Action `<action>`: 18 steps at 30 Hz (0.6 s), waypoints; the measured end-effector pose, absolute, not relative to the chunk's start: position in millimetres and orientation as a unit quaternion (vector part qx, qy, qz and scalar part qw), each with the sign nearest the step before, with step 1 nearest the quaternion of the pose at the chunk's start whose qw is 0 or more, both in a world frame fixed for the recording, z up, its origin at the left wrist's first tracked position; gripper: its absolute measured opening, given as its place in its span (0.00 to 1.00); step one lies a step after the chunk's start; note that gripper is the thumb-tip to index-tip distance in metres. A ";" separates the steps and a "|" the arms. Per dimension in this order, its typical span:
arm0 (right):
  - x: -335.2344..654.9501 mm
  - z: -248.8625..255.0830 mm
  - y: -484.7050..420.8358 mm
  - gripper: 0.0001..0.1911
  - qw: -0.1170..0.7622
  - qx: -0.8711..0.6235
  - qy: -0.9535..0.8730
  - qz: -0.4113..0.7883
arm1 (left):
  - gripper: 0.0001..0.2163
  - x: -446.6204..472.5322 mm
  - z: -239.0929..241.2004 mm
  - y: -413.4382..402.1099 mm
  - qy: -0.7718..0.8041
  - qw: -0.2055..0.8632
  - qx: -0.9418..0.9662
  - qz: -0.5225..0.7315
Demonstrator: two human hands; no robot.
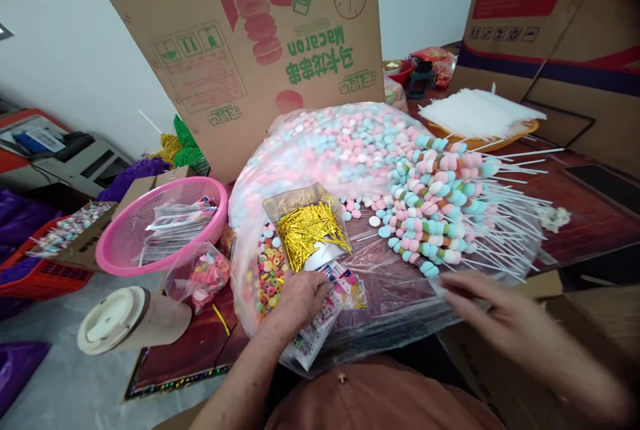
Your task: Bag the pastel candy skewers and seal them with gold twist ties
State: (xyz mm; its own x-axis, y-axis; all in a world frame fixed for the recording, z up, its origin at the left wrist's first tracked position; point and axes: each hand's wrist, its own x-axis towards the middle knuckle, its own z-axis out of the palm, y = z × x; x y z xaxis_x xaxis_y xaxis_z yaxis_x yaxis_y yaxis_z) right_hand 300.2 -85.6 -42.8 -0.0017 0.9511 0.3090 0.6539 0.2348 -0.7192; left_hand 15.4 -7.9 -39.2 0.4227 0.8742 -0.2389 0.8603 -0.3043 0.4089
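Note:
My left hand [303, 298] rests over printed plastic packets [320, 323] at the near table edge, its fingers curled together; what they hold, if anything, is hidden. Just beyond it, gold twist ties [313, 230] fill a clear-sided container. Small coloured candy rings [270, 270] lie to its left. My right hand [500, 317] is blurred by motion, fingers stretched out and apart, near the front edge below a pile of candy skewers [440, 203]. These carry pastel pink, blue and white pieces on white sticks. A big clear bag of pastel candies [340, 143] spreads behind.
A pink basket [223, 217] of packaged sticks stands left, beside a small candy bag [207, 277] and a lidded cup [165, 317]. A tall carton [185, 63] rises behind. White sticks [475, 113] lie in an orange basket at back right, near another carton [545, 10].

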 end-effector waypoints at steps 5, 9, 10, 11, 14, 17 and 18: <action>191.7 -38.8 -21.5 0.13 0.350 -0.394 -0.820 0.221 | 0.14 -1.6 -6.2 -9.1 0.469 0.260 0.843 0.023; 154.3 -37.7 -15.3 0.10 0.408 -0.404 -0.760 0.303 | 0.12 -3.2 0.1 -21.2 0.547 0.185 0.803 0.147; 153.5 -38.0 -15.8 0.11 0.414 -0.425 -0.733 0.333 | 0.14 -1.0 -2.6 -23.4 0.562 0.190 0.783 0.187; 154.9 -38.0 -16.3 0.11 0.415 -0.440 -0.710 0.360 | 0.14 1.8 -6.4 -24.7 0.569 0.221 0.760 0.222; 167.1 -34.9 -16.8 0.10 0.423 -0.458 -0.681 0.384 | 0.07 10.3 -18.9 -22.8 0.559 0.371 0.688 0.277; 180.8 -29.6 -17.6 0.05 0.425 -0.429 -0.702 0.378 | 0.09 14.2 -23.3 -16.0 0.527 0.442 0.674 0.270; 184.3 -28.6 -18.3 0.04 0.422 -0.418 -0.708 0.382 | 0.08 14.8 -22.6 -14.3 0.513 0.460 0.675 0.264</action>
